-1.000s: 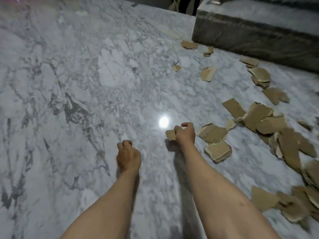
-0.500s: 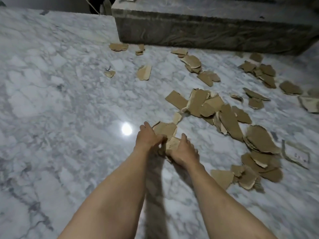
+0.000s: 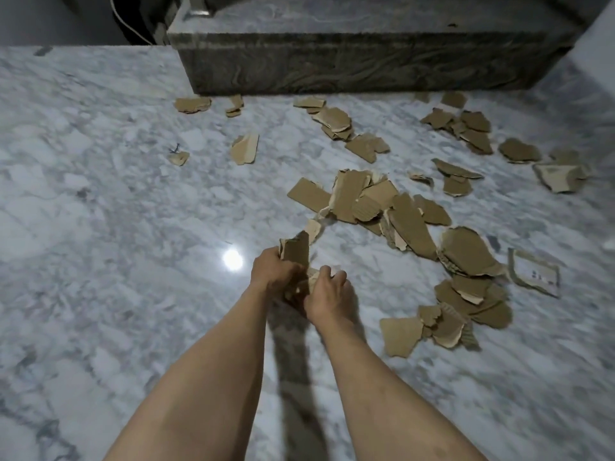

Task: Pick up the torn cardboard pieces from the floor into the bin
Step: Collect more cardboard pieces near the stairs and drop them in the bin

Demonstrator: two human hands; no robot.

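We are observing the left hand [image 3: 271, 272] gripping a brown, ragged-edged torn cardboard piece [image 3: 296, 251], standing upright with its long axis pointing away. The right hand [image 3: 324, 294] is pinching paler scraps [image 3: 312, 281] beside it. Open white marble floor [image 3: 116, 211] is lying leftward; scattered cardboard pieces [image 3: 416, 227] are crowding rightward, toward the grey stone step [image 3: 349, 71].

floor [image 3: 100, 227]: white marble, grey veining | torn cardboard pieces [image 3: 359, 201]: brown, paler torn edges | step [image 3: 349, 68]: dark grey face, swirled pattern | cable [image 3: 124, 23]: white
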